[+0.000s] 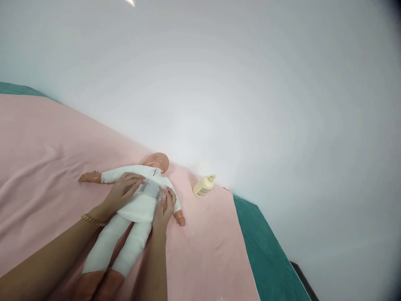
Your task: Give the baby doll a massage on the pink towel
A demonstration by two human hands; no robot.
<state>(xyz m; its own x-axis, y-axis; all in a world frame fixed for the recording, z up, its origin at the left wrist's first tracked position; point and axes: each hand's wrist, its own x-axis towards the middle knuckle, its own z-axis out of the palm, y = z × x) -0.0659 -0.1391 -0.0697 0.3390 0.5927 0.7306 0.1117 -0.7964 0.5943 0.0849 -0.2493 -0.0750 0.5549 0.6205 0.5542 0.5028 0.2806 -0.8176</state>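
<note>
A baby doll (138, 211) in a white long-sleeved top and white trousers lies stretched out on a pink sheet (206, 251), its head toward the wall. Across its chest is a pale grey, see-through-looking rectangular sheet (152, 188); its exact material is hard to make out. My left hand (124, 190), below a gold-coloured bracelet, rests over the doll's chest with fingertips closed at the sheet's left edge. At the opposite edge, my right hand (166, 205) has its thumb and fingers pinched together. Both palms are hidden from view.
A cream pump bottle (204, 186) leans on the pink sheet right of the doll's head. Green cloth (266, 242) shows past the sheet's right edge. A white wall (219, 83) rises directly behind. Something small and clear (221, 298) is at the bottom edge.
</note>
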